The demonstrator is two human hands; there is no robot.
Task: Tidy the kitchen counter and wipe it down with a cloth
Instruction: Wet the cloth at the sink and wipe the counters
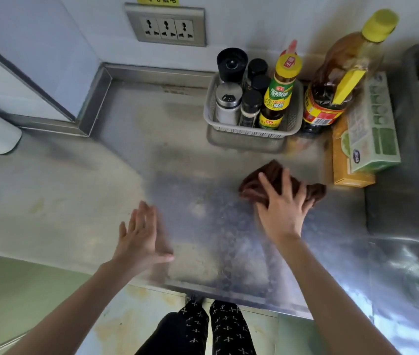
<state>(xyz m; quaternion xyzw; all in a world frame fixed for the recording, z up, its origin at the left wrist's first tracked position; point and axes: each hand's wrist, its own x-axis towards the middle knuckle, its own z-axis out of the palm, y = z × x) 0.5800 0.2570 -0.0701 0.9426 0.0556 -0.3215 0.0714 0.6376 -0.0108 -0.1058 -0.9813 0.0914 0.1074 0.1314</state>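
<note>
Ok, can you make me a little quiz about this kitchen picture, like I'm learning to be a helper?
1. True or false: the right hand is pressing a brown cloth on the metal counter.
2. Where is the bottle with the red spout? A) in the grey basket B) lying on the counter C) on top of the green box
3. Fill in: the left hand holds ______.

Key:
1. True. The fingers spread over the cloth.
2. A. It stands upright in the basket among the shakers.
3. Nothing. It is flat and open near the counter's front edge.
</note>
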